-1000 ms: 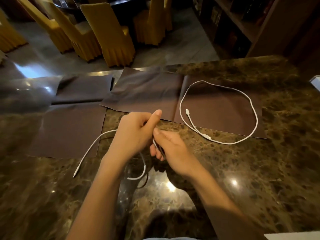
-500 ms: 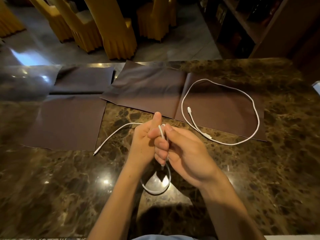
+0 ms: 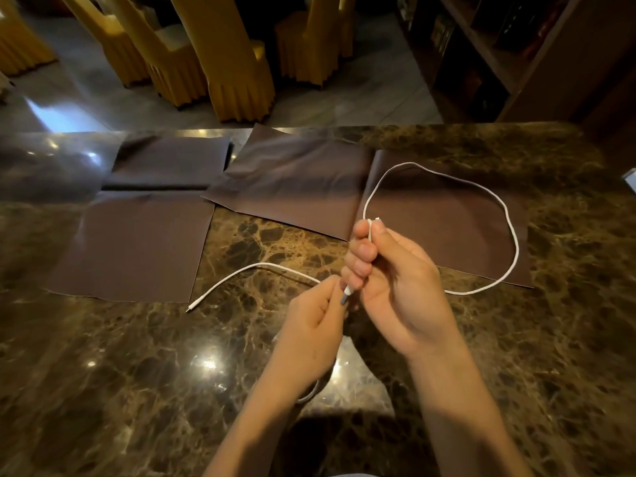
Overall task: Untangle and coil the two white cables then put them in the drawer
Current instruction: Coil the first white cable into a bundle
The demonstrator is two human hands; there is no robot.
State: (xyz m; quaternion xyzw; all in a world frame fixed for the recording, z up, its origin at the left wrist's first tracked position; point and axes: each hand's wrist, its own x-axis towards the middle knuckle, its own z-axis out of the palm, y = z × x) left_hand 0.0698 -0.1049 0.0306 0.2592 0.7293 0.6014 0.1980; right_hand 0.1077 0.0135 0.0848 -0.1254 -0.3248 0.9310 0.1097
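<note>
Both hands hold one white cable (image 3: 261, 266) just above the marble table (image 3: 137, 390). My left hand (image 3: 309, 325) pinches it near a plug (image 3: 347, 291) that sticks out under my right hand (image 3: 395, 287). My right hand is closed around a short upright stretch of it. From my left fingers the cable runs left and its free end lies on the marble. A small loop (image 3: 311, 394) hangs under my left wrist. The second white cable (image 3: 512, 242) lies as one wide loop on a brown mat (image 3: 447, 218), partly behind my right hand. No drawer is in view.
Brown mats (image 3: 137, 249) cover the far left and middle of the table. Yellow-covered chairs (image 3: 223, 63) stand beyond the far edge. A dark wooden shelf (image 3: 499, 63) is at the back right. A small white object (image 3: 631, 177) sits at the right edge.
My hands have drawn slightly apart: the right rose toward the mat, the left dropped below it. The hanging loop is smaller. The second cable has not moved.
</note>
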